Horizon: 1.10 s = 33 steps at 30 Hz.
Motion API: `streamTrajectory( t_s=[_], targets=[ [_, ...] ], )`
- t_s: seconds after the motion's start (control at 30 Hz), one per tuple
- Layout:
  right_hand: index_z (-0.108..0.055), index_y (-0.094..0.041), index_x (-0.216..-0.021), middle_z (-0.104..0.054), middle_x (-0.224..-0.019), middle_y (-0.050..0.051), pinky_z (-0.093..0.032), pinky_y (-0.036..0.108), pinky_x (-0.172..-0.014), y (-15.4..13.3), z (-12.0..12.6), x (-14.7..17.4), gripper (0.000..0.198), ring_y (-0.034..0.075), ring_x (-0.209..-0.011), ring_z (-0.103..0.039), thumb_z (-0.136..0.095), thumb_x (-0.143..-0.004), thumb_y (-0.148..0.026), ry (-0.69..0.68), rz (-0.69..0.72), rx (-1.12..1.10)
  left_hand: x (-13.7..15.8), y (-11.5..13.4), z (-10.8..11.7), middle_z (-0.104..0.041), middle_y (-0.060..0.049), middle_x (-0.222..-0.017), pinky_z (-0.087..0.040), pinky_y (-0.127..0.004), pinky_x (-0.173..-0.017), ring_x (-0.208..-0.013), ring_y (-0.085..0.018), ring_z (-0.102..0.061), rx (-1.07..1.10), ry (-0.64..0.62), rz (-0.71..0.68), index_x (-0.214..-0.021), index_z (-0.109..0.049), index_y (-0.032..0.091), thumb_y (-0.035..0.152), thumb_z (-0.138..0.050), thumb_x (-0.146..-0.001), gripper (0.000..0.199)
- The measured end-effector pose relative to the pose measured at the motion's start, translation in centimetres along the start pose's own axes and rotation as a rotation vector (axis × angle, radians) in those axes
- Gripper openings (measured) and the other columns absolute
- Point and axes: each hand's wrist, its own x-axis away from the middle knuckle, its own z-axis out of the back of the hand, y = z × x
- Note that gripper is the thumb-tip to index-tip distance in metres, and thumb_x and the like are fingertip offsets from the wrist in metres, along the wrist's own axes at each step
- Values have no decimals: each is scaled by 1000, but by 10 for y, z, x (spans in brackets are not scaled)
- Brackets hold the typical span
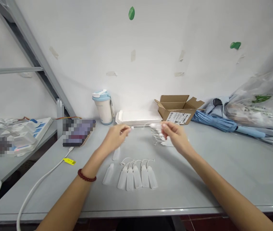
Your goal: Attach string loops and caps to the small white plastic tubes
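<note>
My left hand (pixel 116 138) is closed in a pinch, with a small white piece (pixel 132 127) at its fingertips. Opposite it, my right hand (pixel 176 136) grips a small white bottle-shaped piece (pixel 154 125), from which a thin strand points left. Behind and below that hand lies a group of similar white pieces with curled straps (pixel 166 142), partly covered by the fingers. Nearer me, several flat translucent bottle-shaped pieces (pixel 137 177) lie in a row, with thin white straps at their necks. One without a strap (pixel 108 174) lies to their left, another (pixel 116 154) just beyond.
Along the wall stand a tumbler with a blue lid (pixel 104 107), a stack of white trays (pixel 138 118) and an opened cardboard box (pixel 177 110). A folded blue umbrella (pixel 215 122) and plastic bags (pixel 254 109) are at right. A phone (pixel 79 133) and white cable (pixel 42 178) lie left.
</note>
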Motion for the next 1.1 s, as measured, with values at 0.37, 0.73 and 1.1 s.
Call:
streamTrajectory(
  t_s=[0.37, 0.73, 1.1],
  targets=[
    [-71, -13, -99, -70, -80, 9, -48, 36, -68, 61, 82, -39, 42, 23, -74, -62, -59, -71, -41, 319, -40, 431, -12, -72, 17, -65, -14, -112, -43, -35, -93, -103, -26, -60, -512, -81, 128, -105, -66, 12, 9, -46, -74, 37],
    [-71, -14, -96, -68, -76, 8, -44, 36, -73, 82, 91, -43, 36, 20, -70, -58, -53, -70, -32, 276, -24, 598, -11, -83, 16, -70, -13, -92, -47, -34, -81, -90, -28, -63, -560, -84, 147, -89, -70, 15, 17, -47, -73, 28],
    [-68, -13, -97, -69, -93, 11, -45, 38, -76, 100, 85, -49, 37, 21, -77, -59, -50, -73, -34, 202, -22, 503, -12, -84, 19, -70, -11, -88, -46, -35, -81, -89, -28, -63, -547, -114, 166, -85, -69, 15, 16, -45, -70, 28]
  ],
)
